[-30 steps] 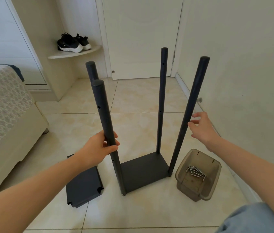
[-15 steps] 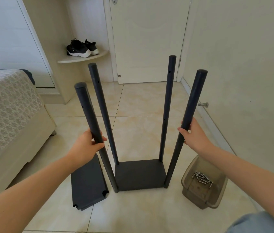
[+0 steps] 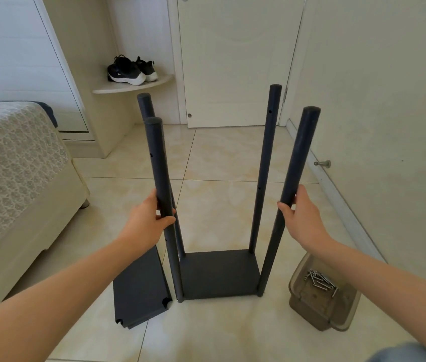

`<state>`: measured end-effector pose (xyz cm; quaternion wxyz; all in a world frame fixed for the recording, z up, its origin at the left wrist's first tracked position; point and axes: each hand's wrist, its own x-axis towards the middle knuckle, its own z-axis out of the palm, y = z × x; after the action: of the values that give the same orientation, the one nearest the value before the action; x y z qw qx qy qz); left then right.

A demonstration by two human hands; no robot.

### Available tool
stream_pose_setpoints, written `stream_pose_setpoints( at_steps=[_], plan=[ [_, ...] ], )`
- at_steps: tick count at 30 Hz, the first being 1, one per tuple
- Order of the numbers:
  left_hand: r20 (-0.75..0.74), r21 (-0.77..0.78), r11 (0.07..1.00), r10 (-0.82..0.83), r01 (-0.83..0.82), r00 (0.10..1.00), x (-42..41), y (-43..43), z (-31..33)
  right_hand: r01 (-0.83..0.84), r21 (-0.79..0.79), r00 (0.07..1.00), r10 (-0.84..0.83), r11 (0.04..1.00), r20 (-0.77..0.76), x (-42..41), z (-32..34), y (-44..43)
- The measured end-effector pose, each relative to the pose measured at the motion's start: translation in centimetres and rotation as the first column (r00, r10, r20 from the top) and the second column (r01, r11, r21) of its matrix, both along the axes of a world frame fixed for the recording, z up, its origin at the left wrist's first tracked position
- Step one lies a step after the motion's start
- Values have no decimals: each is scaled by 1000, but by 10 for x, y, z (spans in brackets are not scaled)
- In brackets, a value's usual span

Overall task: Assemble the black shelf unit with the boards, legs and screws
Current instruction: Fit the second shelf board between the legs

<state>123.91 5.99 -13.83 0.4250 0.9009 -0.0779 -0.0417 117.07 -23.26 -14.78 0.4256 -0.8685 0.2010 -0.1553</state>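
Now the fingers [image 3: 166, 220] of the left hand [image 3: 149, 222] curl round the near-left leg [image 3: 159, 165] at mid-height, and the right hand [image 3: 303, 218] clasps the near-right leg [image 3: 298, 163] likewise. Both legs stand at the front corners of the bottom board [image 3: 219, 273], which sits on the floor [image 3: 219, 205] with two rear legs [image 3: 265, 158] upright too. The base looks framed (whether its joints are tight cannot be told). A spare board [image 3: 138, 288] lies just left and screws [image 3: 320, 282] sit in the tub [image 3: 321, 312], so upper shelves remain.

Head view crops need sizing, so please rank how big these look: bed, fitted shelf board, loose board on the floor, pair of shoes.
1. bed
2. fitted shelf board and loose board: they look alike, so they are left unranked
3. pair of shoes, smallest here, though it sits farthest from the camera
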Motion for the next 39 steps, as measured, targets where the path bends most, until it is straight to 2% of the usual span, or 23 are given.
stream_pose_setpoints(
  at_steps=[10,14,19,27,35,39],
  plan=[
    [-4,-6,1000,-11,11,1000,3,7,4,-23,-74,990,12,997,-141,-22,2,-7],
    [-14,39,999,-32,32,999,-1,13,6,-72,-200,930,-6,977,-367,-32,-7,-8],
    [-67,94,994,-47,53,997,0,37,9,-265,-264,808,64,927,-585,-37,-25,9],
    [-206,205,977,100,-57,973,12,130,-41,-513,-82,654,328,854,-682,1,-93,115],
    [-428,305,947,227,-97,874,10,200,-178,-556,65,524,410,829,-746,40,-206,194],
    [-539,275,955,249,-111,805,11,206,-234,-595,143,417,457,790,-786,57,-243,219]
  ],
)
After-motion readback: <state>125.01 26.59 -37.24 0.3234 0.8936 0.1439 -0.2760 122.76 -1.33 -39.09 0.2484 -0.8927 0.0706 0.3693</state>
